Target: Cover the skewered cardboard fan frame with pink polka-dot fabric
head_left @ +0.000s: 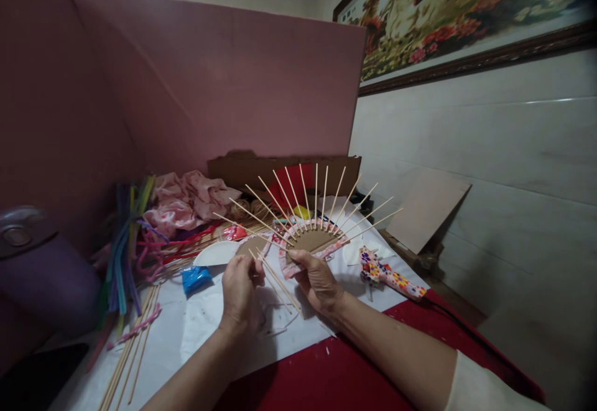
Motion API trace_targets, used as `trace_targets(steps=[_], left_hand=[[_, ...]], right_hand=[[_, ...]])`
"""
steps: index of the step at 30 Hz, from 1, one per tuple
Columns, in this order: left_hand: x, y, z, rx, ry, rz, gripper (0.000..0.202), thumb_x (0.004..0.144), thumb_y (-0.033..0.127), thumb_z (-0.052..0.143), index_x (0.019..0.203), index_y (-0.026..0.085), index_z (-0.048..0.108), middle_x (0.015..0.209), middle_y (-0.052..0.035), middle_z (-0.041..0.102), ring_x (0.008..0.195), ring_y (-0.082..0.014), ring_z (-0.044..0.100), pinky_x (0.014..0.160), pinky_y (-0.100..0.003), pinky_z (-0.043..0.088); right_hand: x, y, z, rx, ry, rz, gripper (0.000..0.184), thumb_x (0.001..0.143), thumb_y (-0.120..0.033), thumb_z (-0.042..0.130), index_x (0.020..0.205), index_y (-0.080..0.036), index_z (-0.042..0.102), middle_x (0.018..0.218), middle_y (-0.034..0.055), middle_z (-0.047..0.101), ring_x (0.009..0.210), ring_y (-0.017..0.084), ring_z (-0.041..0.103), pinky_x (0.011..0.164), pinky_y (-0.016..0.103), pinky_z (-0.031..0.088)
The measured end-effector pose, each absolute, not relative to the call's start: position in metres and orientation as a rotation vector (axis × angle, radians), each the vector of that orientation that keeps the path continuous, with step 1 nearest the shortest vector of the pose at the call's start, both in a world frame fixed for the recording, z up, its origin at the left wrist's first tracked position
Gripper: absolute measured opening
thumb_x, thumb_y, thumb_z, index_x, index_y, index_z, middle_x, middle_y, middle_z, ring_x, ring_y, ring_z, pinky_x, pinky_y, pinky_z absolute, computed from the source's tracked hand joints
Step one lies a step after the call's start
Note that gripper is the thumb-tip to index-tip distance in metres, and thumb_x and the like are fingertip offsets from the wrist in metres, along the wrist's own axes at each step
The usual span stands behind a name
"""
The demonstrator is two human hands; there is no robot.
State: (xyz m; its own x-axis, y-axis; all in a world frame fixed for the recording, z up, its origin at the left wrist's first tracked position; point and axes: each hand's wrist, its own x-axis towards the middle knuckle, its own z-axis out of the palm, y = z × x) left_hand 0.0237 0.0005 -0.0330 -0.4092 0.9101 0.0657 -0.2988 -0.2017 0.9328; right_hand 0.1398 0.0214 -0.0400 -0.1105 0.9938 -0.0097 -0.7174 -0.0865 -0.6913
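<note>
While the right hand [319, 281] grips the stick-rayed cardboard fan [311, 243] above the white sheet [203, 318], the left hand [239, 290] curls beside it.
I cannot tell whether the left fingers grasp the loose sticks [278, 281]; the blue packet [196, 280] nearby hides its contents.

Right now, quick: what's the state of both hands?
Left hand: fingers curled beside thin sticks; whether it grips any cannot be told.
Right hand: closed, holding the fan-shaped cardboard piece near its lower edge.

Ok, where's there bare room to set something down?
White paper between the loose sticks and left forearm; red cloth between both forearms, bar small scraps. Crowded: beyond the left hand, with pipe cleaners and pink fabric.
</note>
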Motion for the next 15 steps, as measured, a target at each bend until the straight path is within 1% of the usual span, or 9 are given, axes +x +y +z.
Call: trace_targets(steps=[4,8,11,13,15], left_hand=[[0.0147,0.0069,-0.0299,0.771,1.196,1.796,0.015,0.066,0.018,0.044,0.051,0.020,0.041,0.045,0.0050,0.044,0.041,-0.0093,0.039,0.041,-0.023,0.028],[0.0124,0.0087,-0.0290,0.800,1.189,1.768,0.024,0.067,0.023,0.045,0.045,0.021,0.036,0.038,0.0056,0.037,0.037,-0.0089,0.035,0.039,-0.023,0.026],[0.0140,0.0088,-0.0312,0.842,1.160,1.705,0.031,0.070,0.027,0.049,0.043,0.021,0.036,0.034,0.0065,0.034,0.034,-0.0080,0.033,0.038,-0.022,0.026],[0.0148,0.0093,-0.0332,0.861,1.141,1.651,0.030,0.071,0.032,0.053,0.046,0.020,0.043,0.034,0.0056,0.039,0.033,-0.0076,0.034,0.037,-0.021,0.026],[0.0146,0.0105,-0.0348,0.866,1.121,1.602,0.024,0.067,0.035,0.061,0.056,0.016,0.055,0.040,0.0032,0.050,0.034,-0.0074,0.039,0.037,-0.020,0.027]], right_hand=[[0.1399,0.0218,-0.0408,-0.578,-0.626,1.599,0.012,0.054,-0.017,0.070,0.051,-0.016,0.059,0.050,-0.0045,0.054,0.050,0.009,0.046,0.051,0.023,0.037],[0.1398,0.0221,-0.0416,-0.568,-0.624,1.607,0.011,0.054,-0.017,0.071,0.053,-0.015,0.060,0.051,-0.0043,0.055,0.051,0.009,0.046,0.051,0.022,0.038],[0.1398,0.0220,-0.0411,-0.561,-0.616,1.602,0.013,0.053,-0.016,0.072,0.051,-0.016,0.059,0.050,-0.0054,0.054,0.050,0.008,0.045,0.051,0.021,0.038],[0.1399,0.0214,-0.0404,-0.558,-0.616,1.599,0.013,0.053,-0.016,0.072,0.051,-0.015,0.059,0.049,-0.0058,0.053,0.049,0.007,0.045,0.051,0.021,0.038],[0.1401,0.0205,-0.0397,-0.557,-0.621,1.603,0.011,0.053,-0.016,0.071,0.052,-0.015,0.061,0.050,-0.0051,0.055,0.050,0.008,0.046,0.052,0.021,0.038]])
